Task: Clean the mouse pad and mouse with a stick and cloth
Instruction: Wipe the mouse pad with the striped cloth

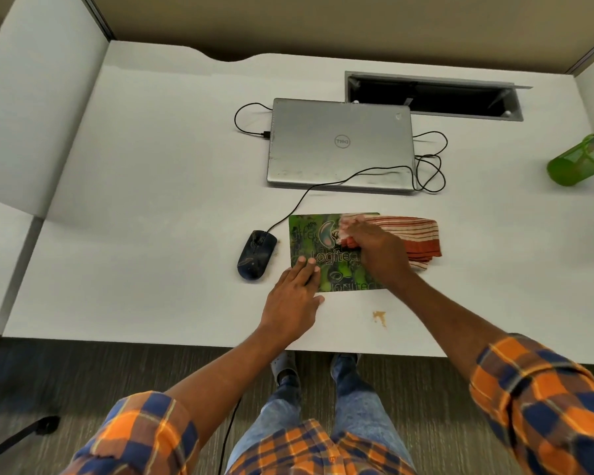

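head view: we note the thin green printed mouse pad [333, 269] lying flat, the dark corded mouse [256, 255] beside its left edge. left hand [295, 296] pins its near corner, fingers straight. right hand [374, 250] covers the red striped cloth [417, 234] at the pad's right end; gripping or pressing, we cannot tell. we judge the pad light, limp, apt to slide; hold a corner
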